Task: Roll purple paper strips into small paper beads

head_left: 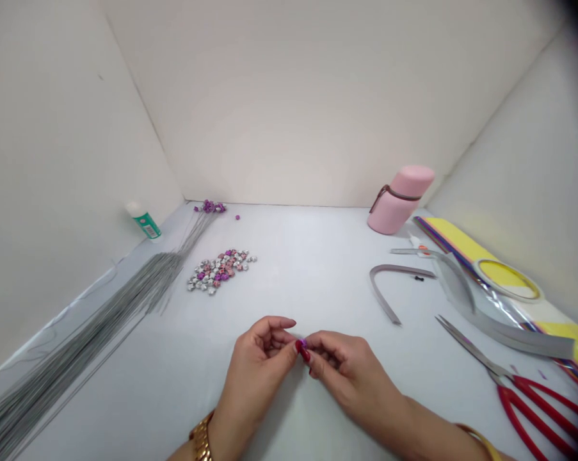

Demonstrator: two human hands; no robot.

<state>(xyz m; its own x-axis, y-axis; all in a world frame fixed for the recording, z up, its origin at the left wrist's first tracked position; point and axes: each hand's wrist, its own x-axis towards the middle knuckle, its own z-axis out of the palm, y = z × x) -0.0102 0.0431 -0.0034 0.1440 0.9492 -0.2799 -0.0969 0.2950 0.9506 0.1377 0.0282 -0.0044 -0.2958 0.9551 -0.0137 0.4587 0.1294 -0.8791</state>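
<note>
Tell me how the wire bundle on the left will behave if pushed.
The wire bundle would probably splay, since it looks loose along its edges. Its strands are likely springy rather than floppy, being thin yet mostly straight.

no word, brand or number could be read. on the left side of the table (298,275), the tube (145,222) bore a green label (143,221) with a white panel (150,228) of dark strokes, perhaps small print or a barcode, too small and blurred to make out. above the panel sat a small round reddish mark, its sign unclear. on the right, a small white bottle (416,242) carried an orange-red patch; whether that held lettering could not be told.
</note>
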